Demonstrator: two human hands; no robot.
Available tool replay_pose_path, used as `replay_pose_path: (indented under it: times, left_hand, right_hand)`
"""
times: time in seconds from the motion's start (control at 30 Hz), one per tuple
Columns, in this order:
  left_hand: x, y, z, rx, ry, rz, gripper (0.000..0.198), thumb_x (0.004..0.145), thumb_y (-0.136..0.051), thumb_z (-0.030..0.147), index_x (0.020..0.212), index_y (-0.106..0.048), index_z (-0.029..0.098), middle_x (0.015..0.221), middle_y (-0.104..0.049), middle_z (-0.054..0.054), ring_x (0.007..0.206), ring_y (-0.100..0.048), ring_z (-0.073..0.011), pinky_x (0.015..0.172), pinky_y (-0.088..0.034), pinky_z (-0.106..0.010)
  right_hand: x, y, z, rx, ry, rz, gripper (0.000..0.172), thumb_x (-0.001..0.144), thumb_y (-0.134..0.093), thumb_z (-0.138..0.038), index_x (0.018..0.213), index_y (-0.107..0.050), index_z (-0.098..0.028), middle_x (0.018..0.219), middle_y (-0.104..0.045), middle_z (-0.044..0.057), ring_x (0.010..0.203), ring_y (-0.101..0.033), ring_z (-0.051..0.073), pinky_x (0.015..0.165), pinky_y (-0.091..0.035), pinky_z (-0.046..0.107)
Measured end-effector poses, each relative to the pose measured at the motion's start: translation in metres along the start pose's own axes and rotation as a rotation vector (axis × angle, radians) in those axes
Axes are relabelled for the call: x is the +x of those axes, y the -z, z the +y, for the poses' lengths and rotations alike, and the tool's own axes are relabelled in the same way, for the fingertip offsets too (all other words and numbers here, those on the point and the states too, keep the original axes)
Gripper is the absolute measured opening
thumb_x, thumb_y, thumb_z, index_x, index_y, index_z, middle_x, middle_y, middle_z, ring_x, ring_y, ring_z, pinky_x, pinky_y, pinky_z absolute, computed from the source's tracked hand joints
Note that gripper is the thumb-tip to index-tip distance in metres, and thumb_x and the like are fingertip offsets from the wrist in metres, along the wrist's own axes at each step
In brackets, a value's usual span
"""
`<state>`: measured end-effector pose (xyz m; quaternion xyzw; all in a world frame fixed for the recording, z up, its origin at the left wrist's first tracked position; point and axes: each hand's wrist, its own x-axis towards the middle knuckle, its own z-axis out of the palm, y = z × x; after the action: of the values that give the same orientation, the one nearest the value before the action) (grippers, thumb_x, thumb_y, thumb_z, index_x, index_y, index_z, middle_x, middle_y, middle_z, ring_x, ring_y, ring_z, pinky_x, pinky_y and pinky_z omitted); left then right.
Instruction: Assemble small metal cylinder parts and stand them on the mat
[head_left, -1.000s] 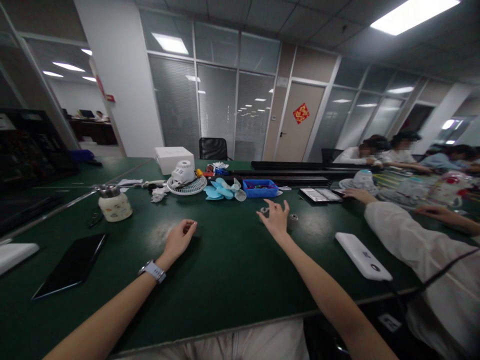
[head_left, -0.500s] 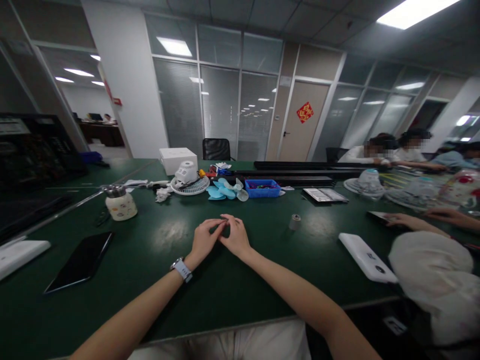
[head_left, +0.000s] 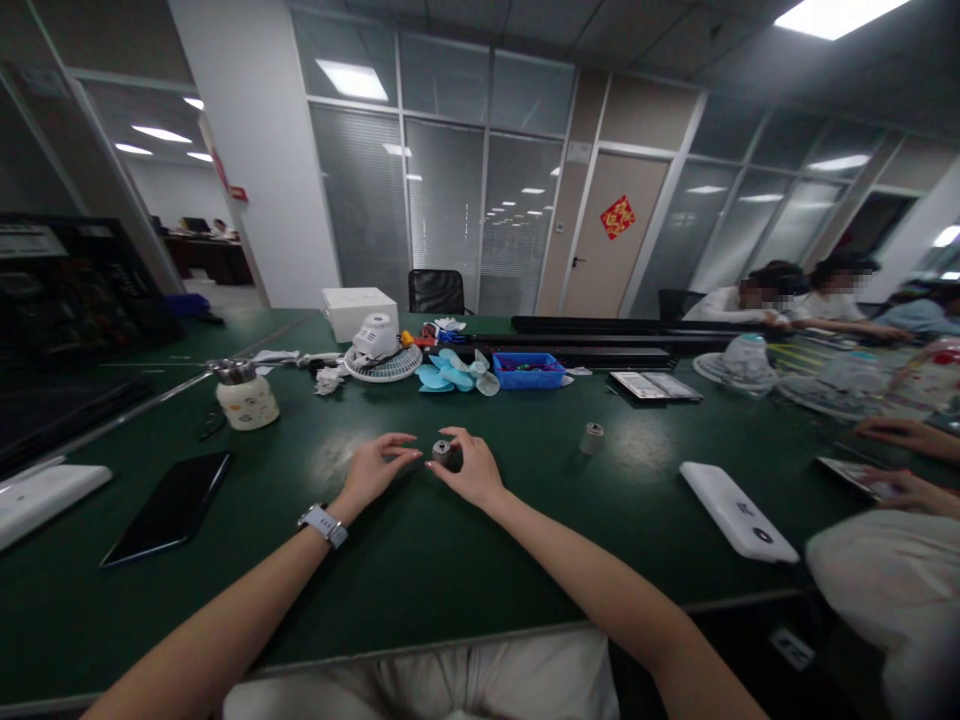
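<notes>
On the worktop [head_left: 517,570] here, the right hand [head_left: 478,472] curves its fingers around a metal cylinder [head_left: 441,453], seemingly to steady it, gripping or not I can't tell, while the left hand [head_left: 371,475], fingers parted and empty, flanks it, a second cylinder [head_left: 592,438] standing apart.

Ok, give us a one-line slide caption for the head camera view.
Right hand curved around a small grey cylinder, left hand beside it; another cylinder stands on the green table.
</notes>
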<state>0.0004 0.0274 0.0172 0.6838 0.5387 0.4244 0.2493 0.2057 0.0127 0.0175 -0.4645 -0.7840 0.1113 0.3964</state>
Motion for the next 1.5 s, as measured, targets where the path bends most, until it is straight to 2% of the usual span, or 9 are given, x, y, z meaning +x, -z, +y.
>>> replay_pose_path:
  times: [0.13,0.33,0.63,0.8,0.93,1.13,1.27,1.37,1.5]
  left_hand:
    - [0.0,0.003,-0.014,0.027,0.023,-0.124,0.048,0.069,-0.069,0.051,0.107,-0.067,0.022,0.094,-0.075,-0.006,0.094,-0.069,-0.0267,0.087,-0.05,-0.038]
    - [-0.003,0.002,-0.002,0.071,0.0,-0.157,0.051,0.07,-0.069,0.049,0.114,-0.064,0.022,0.093,-0.076,-0.004,0.099,-0.068,-0.026,0.093,-0.045,-0.038]
    - [-0.002,0.002,-0.01,0.068,-0.03,-0.162,0.052,0.071,-0.07,0.048,0.116,-0.062,0.024,0.095,-0.075,-0.003,0.099,-0.068,-0.0245,0.095,-0.045,-0.037]
    - [-0.002,0.002,-0.008,0.036,-0.022,-0.146,0.055,0.067,-0.073,0.05,0.114,-0.064,0.023,0.093,-0.076,-0.003,0.097,-0.068,-0.025,0.095,-0.045,-0.037]
    - [0.004,0.004,-0.01,-0.092,0.076,-0.026,0.058,0.071,-0.062,0.062,0.109,-0.066,0.019,0.096,-0.075,-0.009,0.097,-0.067,-0.0267,0.09,-0.048,-0.038]
    - [0.015,0.007,-0.024,-0.162,0.219,0.224,0.07,0.077,-0.038,0.075,0.096,-0.066,0.014,0.085,-0.074,-0.013,0.084,-0.069,-0.0267,0.077,-0.051,-0.038]
    - [0.014,0.007,-0.025,-0.097,0.177,0.205,0.066,0.079,-0.037,0.073,0.091,-0.067,0.015,0.078,-0.072,-0.011,0.079,-0.069,-0.0256,0.073,-0.051,-0.035]
    - [0.013,0.005,-0.024,-0.075,0.154,0.179,0.064,0.081,-0.037,0.07,0.091,-0.067,0.015,0.076,-0.072,-0.01,0.077,-0.069,-0.0246,0.071,-0.05,-0.034]
    - [0.013,0.005,-0.024,-0.052,0.129,0.166,0.06,0.083,-0.037,0.067,0.092,-0.067,0.015,0.074,-0.072,-0.008,0.074,-0.068,-0.023,0.069,-0.049,-0.032]
  right_hand:
    - [-0.002,0.003,-0.003,-0.018,0.075,-0.053,0.041,0.081,-0.064,-0.039,0.117,-0.054,-0.024,0.112,-0.063,0.004,0.103,-0.058,0.021,0.087,-0.044,0.036]
    - [0.003,0.017,0.014,-0.254,0.091,-0.001,0.031,0.086,-0.058,-0.036,0.113,-0.055,-0.023,0.104,-0.067,0.005,0.096,-0.061,0.02,0.1,-0.032,0.041]
    - [0.008,0.096,0.107,-0.834,-0.355,0.176,0.025,0.082,-0.059,-0.032,0.104,-0.058,-0.019,0.092,-0.068,0.01,0.098,-0.058,0.027,0.102,-0.015,0.048]
    - [0.006,0.114,0.12,-0.86,-0.428,0.246,0.032,0.082,-0.059,-0.028,0.111,-0.058,-0.015,0.103,-0.067,0.014,0.104,-0.054,0.029,0.103,-0.014,0.048]
    - [0.008,0.091,0.078,-0.633,-0.204,0.342,0.037,0.09,-0.05,-0.036,0.122,-0.056,-0.017,0.121,-0.06,0.013,0.116,-0.047,0.027,0.105,-0.018,0.047]
    - [0.014,-0.005,-0.006,-0.19,-0.013,-0.143,0.05,0.086,-0.051,-0.06,0.121,-0.062,-0.026,0.116,-0.064,0.006,0.107,-0.053,0.022,0.089,-0.038,0.036]
    - [0.02,-0.044,-0.024,-0.204,-0.033,-0.191,0.034,0.085,-0.058,-0.052,0.105,-0.071,-0.028,0.113,-0.066,0.004,0.106,-0.053,0.021,0.088,-0.038,0.035]
    - [0.022,-0.041,-0.018,-0.222,-0.009,-0.16,0.023,0.086,-0.06,-0.047,0.093,-0.074,-0.03,0.108,-0.067,0.001,0.103,-0.054,0.02,0.086,-0.037,0.033]
    - [0.024,0.009,0.01,-0.292,0.023,-0.03,0.022,0.088,-0.058,-0.043,0.091,-0.074,-0.029,0.101,-0.069,0.001,0.098,-0.055,0.018,0.086,-0.033,0.033]
